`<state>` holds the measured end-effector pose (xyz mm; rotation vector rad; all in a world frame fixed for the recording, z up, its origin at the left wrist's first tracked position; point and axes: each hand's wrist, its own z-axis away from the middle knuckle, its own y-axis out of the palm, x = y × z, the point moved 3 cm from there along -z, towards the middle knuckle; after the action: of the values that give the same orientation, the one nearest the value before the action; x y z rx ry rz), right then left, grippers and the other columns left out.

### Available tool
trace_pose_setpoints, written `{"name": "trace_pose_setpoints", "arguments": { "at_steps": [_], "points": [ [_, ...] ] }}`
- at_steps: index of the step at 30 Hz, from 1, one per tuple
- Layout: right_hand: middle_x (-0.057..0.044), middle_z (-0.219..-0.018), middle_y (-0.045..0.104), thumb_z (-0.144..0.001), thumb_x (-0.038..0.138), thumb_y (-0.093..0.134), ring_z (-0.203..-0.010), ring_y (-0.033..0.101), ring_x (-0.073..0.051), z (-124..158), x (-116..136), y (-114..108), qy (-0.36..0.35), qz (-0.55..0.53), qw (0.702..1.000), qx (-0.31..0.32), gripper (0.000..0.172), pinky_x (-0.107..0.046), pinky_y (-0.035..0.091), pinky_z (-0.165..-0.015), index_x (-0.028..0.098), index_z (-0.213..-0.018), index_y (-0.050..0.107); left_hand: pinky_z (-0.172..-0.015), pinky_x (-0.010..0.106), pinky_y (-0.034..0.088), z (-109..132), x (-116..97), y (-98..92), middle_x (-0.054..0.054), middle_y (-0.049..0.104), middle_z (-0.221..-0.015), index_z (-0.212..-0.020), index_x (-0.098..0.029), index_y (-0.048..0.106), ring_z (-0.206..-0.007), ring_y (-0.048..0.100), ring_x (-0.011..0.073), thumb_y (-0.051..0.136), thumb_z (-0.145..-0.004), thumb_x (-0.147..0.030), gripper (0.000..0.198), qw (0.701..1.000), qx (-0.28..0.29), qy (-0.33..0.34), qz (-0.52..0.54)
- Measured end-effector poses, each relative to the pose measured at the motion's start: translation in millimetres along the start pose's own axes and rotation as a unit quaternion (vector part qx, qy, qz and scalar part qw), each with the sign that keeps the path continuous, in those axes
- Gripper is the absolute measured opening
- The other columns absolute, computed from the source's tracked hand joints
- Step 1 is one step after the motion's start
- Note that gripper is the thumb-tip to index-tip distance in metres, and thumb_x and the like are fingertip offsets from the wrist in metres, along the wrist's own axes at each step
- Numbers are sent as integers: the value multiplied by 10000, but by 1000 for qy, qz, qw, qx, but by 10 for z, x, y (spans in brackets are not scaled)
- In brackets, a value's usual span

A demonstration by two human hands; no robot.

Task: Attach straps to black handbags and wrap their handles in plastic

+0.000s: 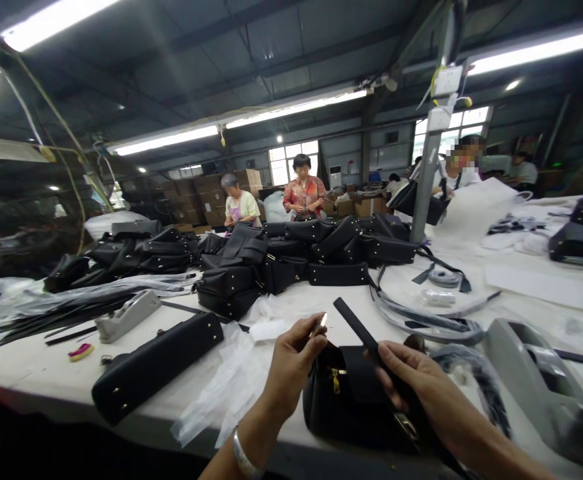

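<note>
My left hand pinches a small shiny metal piece, which looks like a buckle or ring, above a black handbag. In my right hand is a black strap; its flat end sticks up toward the left hand. Farther down, a metal buckle shows near this strap. The handbag stands at the table's front edge, with a gold zipper pull on it. Both hands are apart from each other, and part of the bag is hidden behind the right hand.
Another black bag lies at the left beside a grey tape dispenser. A larger grey dispenser stands at right. Behind are heaped black bags, a metal post, wrapped straps and plastic film. Several people work beyond.
</note>
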<state>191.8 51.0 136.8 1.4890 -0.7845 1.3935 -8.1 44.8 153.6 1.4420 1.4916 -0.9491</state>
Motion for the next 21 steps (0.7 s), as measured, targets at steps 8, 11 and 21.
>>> {"name": "trace_pose_setpoints", "arguments": {
  "at_steps": [8, 11, 21],
  "points": [
    [67, -535, 458, -831, 694, 605, -382, 326, -36, 68, -160, 63, 54, 40, 997, 46, 522, -150, 253, -372, 183, -739, 553, -1036, 372, 432, -5, 90, 90, 87, 674, -1220, -1271, -219, 683, -1142, 581, 243, 505, -965, -567, 496, 996, 6, -25, 91],
    [60, -556, 468, -847, 656, 618, -403, 343, -37, 42, -99, 120, 30, 42, 996, 66, 484, -149, 242, -393, 180, -771, 574, -1012, 391, 459, 29, 26, 168, 85, 698, -1143, -1220, -215, 714, -1094, 611, 255, 504, -961, -571, 488, 998, 48, -19, 42],
    [-100, -1320, 589, -933, 519, 526, -1193, 586, -314, -40, 221, 202, -259, 357, 894, -78, 691, -452, 480, -992, 306, -1541, 274, -928, 300, 491, 23, -170, 396, 49, 676, -1067, -1082, -258, 766, -1022, 627, 217, 741, -846, -227, 239, 984, 73, 95, -134]
  ]
}}
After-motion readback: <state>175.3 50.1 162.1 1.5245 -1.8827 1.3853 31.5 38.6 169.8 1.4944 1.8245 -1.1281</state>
